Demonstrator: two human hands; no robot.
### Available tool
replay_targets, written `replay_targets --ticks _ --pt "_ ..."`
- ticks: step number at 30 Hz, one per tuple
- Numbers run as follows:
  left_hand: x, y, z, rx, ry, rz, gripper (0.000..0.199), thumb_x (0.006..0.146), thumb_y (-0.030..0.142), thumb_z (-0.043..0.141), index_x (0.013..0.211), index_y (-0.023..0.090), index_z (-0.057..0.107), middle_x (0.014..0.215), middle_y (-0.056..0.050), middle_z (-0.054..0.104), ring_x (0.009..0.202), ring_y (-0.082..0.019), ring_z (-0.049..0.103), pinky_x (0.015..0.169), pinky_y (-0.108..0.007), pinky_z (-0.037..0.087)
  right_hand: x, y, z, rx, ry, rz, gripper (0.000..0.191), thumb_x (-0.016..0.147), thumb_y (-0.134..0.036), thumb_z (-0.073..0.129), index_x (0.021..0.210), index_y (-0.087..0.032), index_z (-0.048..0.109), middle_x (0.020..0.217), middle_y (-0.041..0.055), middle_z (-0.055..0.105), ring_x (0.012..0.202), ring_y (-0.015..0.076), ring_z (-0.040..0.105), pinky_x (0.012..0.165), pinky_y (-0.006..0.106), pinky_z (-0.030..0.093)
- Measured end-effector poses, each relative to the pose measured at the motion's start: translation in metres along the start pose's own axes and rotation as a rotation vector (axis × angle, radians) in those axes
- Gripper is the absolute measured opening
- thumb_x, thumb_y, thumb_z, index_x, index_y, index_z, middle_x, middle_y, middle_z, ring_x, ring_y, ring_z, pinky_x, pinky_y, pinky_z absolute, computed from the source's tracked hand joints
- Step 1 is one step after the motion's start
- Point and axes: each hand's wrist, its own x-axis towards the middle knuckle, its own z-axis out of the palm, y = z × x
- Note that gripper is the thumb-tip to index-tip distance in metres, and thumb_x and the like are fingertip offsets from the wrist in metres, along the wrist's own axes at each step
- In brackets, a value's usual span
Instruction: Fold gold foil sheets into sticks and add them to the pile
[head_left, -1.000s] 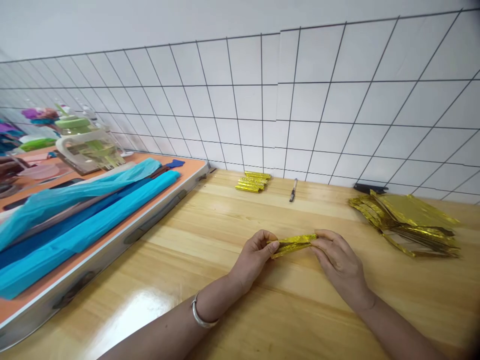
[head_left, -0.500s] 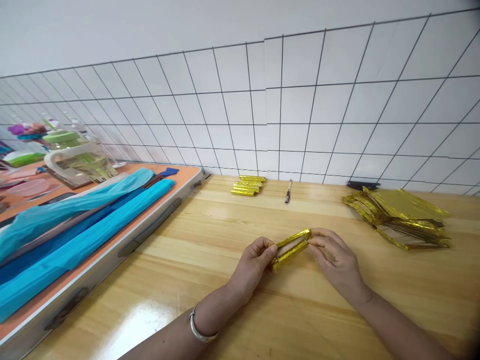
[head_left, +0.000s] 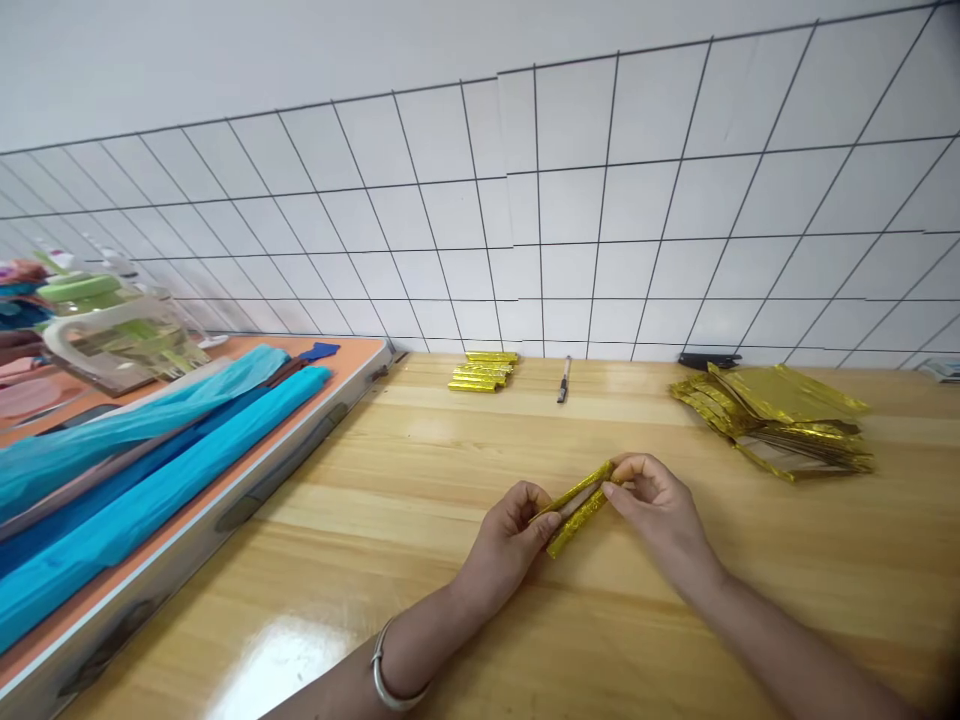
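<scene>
A partly rolled strip of gold foil paper (head_left: 579, 518) is held at a slant just over the wooden table. My left hand (head_left: 511, 535) pinches its lower left end between thumb and fingers. At the upper right end, my right hand (head_left: 656, 505) grips it with thumb and forefinger. Both long edges are rolled inward, and a pale inner side shows between them. Beyond lies a small group of finished-looking gold foil rolls (head_left: 484, 372). To the right sits a loose stack of gold foil sheets (head_left: 780, 415).
A pen (head_left: 564, 380) lies near the wall. Behind the foil stack is a black object (head_left: 709, 359). On the left, an orange-topped board (head_left: 360, 357) carries blue crepe paper rolls (head_left: 172, 490) and a clear container with a green lid (head_left: 82, 290). The tiled wall closes off the back.
The two rolled edges of the foil strip now slant apart at the left end and meet at the right. My right thumb has moved onto the strip. The view has shifted slightly right.
</scene>
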Motion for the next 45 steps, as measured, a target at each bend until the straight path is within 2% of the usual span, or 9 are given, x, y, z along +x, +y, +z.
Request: replay_targets --ticks 5,11,14,19,26,32,39,42,45 --pt "0.001 -0.010 0.002 0.083 0.017 0.035 0.023 0.082 0.035 0.056 0.079 0.017 0.043 0.067 0.004 0.045 0.060 -0.008 0.040 0.055 -0.019 0.031 -0.006 -0.001 0.009 -0.012 0.058 0.098 0.032 0.066 -0.032 0.070 0.088 -0.022 0.049 0.096 0.0037 0.055 0.088 0.0185 0.054 0.068 0.028 0.047" --pt "-0.002 -0.014 0.010 0.276 0.067 0.098 0.016 0.083 0.031 0.053 0.081 0.018 0.044 0.070 0.003 0.046 0.062 -0.009 0.042 0.056 -0.019 0.034 -0.009 0.000 0.021 0.044 0.131 0.174 0.050 0.063 -0.029 0.068 0.107 -0.023 0.045 0.094 0.0032 0.057 0.087 0.0189 0.056 0.069 0.030 0.049" --pt "-0.004 -0.012 0.011 0.319 0.056 0.092 0.014 0.084 0.030 0.051 0.081 0.018 0.044 0.068 0.003 0.047 0.061 -0.009 0.043 0.056 -0.020 0.035 -0.010 0.001 0.020 0.085 0.099 0.201 0.050 0.064 -0.028 0.065 0.110 -0.022 0.045 0.097 0.0049 0.059 0.090 0.0198 0.058 0.075 0.034 0.049" --pt "-0.004 -0.010 0.009 0.313 0.077 0.086 0.015 0.084 0.031 0.051 0.081 0.018 0.044 0.069 0.002 0.049 0.062 -0.010 0.045 0.056 -0.020 0.036 -0.011 -0.005 0.017 0.248 0.070 0.225 0.053 0.063 -0.025 0.064 0.112 -0.022 0.044 0.124 0.0094 0.051 0.110 0.0219 0.053 0.093 0.038 0.042" --pt "-0.004 -0.008 0.005 0.368 0.089 0.073 0.019 0.087 0.035 0.048 0.080 0.017 0.046 0.067 0.002 0.048 0.061 -0.010 0.043 0.056 -0.019 0.034 -0.013 -0.011 0.015 0.320 -0.016 0.271 0.054 0.069 -0.023 0.060 0.121 -0.021 0.047 0.125 0.0083 0.055 0.118 0.0213 0.049 0.101 0.040 0.034" --pt "-0.005 -0.007 0.004 0.477 0.072 0.116 0.017 0.088 0.035 0.045 0.087 0.018 0.050 0.072 0.001 0.054 0.062 -0.011 0.047 0.056 -0.020 0.036 -0.013 -0.005 0.014 0.273 -0.009 0.272 0.045 0.075 -0.029 0.057 0.119 -0.022 0.052 0.125 0.0069 0.056 0.114 0.0233 0.051 0.090 0.039 0.044" --pt "-0.007 -0.003 0.007 0.568 0.047 0.204 0.020 0.086 0.032 0.049 0.102 0.022 0.057 0.086 -0.003 0.062 0.072 -0.014 0.054 0.066 -0.023 0.040 -0.013 -0.013 0.014 0.243 -0.005 0.293 0.044 0.072 -0.034 0.062 0.114 -0.020 0.057 0.105 0.0070 0.065 0.091 0.0206 0.061 0.074 0.034 0.052" --pt "-0.007 -0.003 0.006 0.537 0.042 0.226 0.022 0.086 0.031 0.050 0.102 0.022 0.060 0.090 -0.005 0.063 0.077 -0.016 0.055 0.066 -0.023 0.041 -0.014 -0.013 0.013 0.221 -0.016 0.321 0.046 0.071 -0.035 0.062 0.114 -0.020 0.057 0.103 0.0063 0.064 0.083 0.0187 0.061 0.062 0.030 0.054" --pt "-0.005 -0.004 0.005 0.430 0.069 0.194 0.023 0.084 0.034 0.053 0.099 0.020 0.062 0.088 -0.005 0.062 0.073 -0.015 0.055 0.064 -0.023 0.042 -0.013 -0.011 0.012 0.196 -0.017 0.340 0.045 0.070 -0.034 0.064 0.113 -0.021 0.059 0.100 0.0050 0.064 0.077 0.0171 0.061 0.056 0.027 0.053"
